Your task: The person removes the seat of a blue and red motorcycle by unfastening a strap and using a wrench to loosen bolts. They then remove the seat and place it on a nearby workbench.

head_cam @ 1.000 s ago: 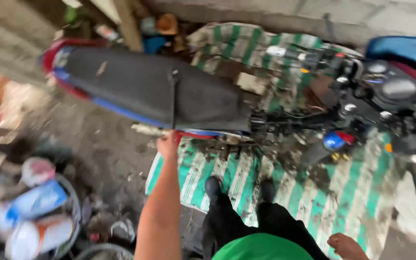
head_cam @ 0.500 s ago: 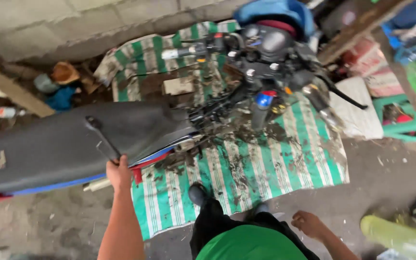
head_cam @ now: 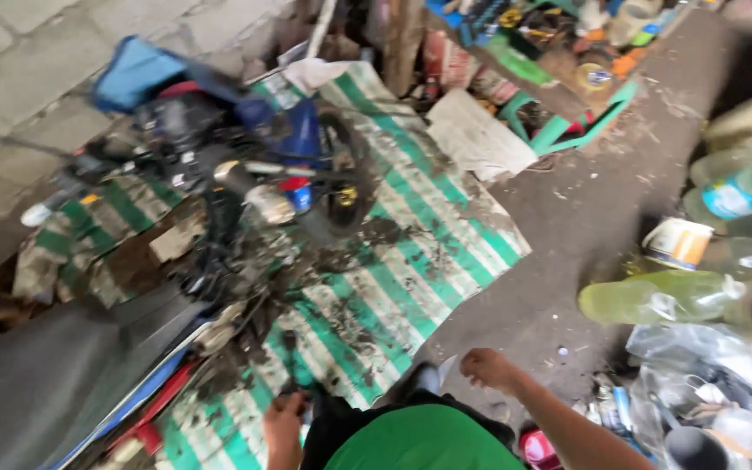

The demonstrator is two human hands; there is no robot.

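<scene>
A: My left hand (head_cam: pixel 285 426) is at the motorcycle's (head_cam: pixel 219 235) near flank, low on the striped mat (head_cam: pixel 411 261); finger state I cannot tell, blurred

B: Right?

A: My right hand (head_cam: pixel 485 367) is loosely curled, holding nothing, away from the motorcycle toward the plastic bottles (head_cam: pixel 654 298). Risk, I judge: the muddy mat slips underfoot and the bike tips

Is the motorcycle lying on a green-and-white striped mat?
Yes, the motorcycle rests on the muddy green-and-white striped mat spread over the ground.

We note a green-and-white striped mat (head_cam: pixel 411 261), mud-stained; black seat (head_cam: pixel 54 374) trimmed blue and red; blue cloth (head_cam: pixel 132 74); green shirt (head_cam: pixel 419 444); yellowish-green bottle (head_cam: pixel 654 298).
</scene>
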